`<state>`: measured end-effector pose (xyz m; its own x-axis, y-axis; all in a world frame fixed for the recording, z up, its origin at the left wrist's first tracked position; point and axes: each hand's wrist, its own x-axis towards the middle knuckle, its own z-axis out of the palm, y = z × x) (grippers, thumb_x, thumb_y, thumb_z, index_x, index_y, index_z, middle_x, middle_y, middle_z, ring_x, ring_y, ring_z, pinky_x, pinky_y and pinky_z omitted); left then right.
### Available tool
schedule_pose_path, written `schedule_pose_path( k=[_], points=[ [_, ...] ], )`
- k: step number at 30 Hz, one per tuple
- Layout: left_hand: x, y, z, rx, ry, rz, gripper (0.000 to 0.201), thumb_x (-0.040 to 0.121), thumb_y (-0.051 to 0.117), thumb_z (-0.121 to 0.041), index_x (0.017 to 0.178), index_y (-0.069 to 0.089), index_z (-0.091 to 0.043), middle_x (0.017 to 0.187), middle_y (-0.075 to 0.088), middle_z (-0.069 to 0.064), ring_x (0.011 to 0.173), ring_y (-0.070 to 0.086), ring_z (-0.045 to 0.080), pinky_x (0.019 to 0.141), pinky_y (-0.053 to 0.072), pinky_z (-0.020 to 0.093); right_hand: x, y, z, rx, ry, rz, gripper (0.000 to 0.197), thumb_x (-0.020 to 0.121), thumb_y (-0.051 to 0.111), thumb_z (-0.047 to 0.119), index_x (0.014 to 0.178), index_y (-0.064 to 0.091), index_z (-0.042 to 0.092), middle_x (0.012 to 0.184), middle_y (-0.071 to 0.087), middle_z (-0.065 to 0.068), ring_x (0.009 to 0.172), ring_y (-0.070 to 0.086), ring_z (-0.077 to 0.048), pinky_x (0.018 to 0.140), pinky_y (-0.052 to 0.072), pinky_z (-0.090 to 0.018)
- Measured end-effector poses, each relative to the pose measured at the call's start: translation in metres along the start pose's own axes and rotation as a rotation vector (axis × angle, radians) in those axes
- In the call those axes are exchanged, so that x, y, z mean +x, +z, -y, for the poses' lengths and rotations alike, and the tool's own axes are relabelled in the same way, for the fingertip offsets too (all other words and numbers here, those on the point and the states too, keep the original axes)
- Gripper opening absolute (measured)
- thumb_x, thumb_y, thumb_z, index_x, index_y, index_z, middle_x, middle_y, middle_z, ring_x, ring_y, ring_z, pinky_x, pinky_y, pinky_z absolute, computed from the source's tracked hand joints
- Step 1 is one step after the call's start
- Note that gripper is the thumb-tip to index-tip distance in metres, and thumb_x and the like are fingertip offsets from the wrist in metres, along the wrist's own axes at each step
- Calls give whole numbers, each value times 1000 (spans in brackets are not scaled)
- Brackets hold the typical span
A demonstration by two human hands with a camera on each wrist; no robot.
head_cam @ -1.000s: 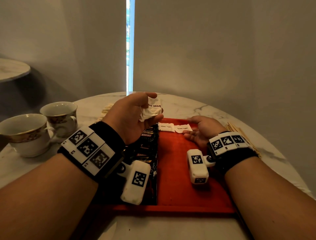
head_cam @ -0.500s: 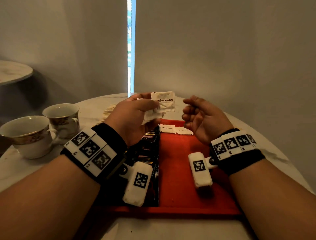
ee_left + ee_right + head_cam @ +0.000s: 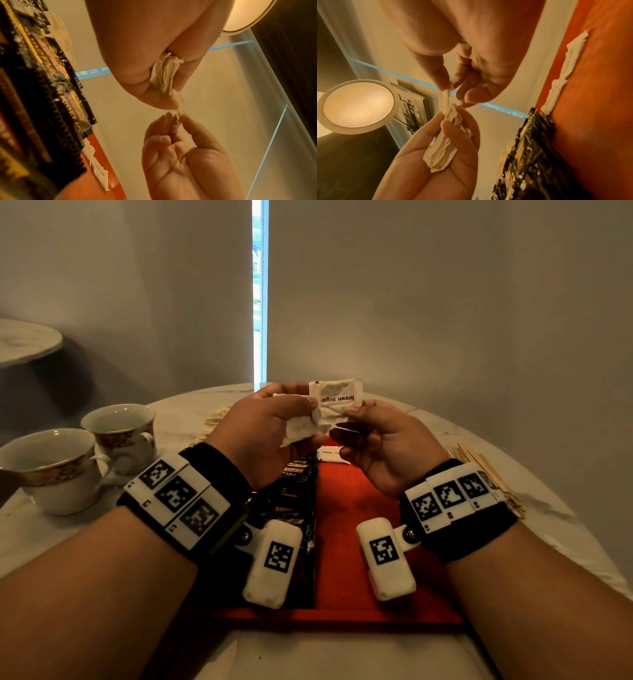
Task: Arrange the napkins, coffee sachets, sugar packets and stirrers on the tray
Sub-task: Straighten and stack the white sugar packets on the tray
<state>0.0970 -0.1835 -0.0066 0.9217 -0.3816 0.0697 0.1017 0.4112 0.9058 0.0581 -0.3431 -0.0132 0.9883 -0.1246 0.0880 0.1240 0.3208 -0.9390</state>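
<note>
1. Left hand [image 3: 263, 436] clutches a bunch of brown sugar packets [image 3: 334, 402] above the red tray [image 3: 346, 515], at its 12 o'clock edge.
2. Right hand [image 3: 380, 446] pinches the top packet's end.
3. Sugar step underway; next, likely peel it free and lay it beside the placed packets [image 3: 329, 455].

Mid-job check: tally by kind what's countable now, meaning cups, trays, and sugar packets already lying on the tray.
Cups: 2
Tray: 1
Sugar packets on tray: 2
Total: 5
Not countable, too overlapped: held sugar packets, coffee sachets, stirrers.
</note>
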Motion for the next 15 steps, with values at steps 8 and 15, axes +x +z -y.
schedule_pose_path(
  k=[8,15],
  points=[
    [1,2,0,13,13,-80,27,95,48,3,106,68,-10,118,64,17,96,70,36,55,56,31,3,1,-10,165,-28,7,24,80,53,10,101,58,1,90,66,-16,72,66,-24,56,54,-29],
    [-1,3,1,81,-30,-16,13,90,65,-13,103,67,-11,92,64,9,70,65,21,55,48,24,1,4,-9,110,-71,-67,10,94,50,3,93,59,7,67,66,-5,58,60,-16,52,44,-23]
  ],
)
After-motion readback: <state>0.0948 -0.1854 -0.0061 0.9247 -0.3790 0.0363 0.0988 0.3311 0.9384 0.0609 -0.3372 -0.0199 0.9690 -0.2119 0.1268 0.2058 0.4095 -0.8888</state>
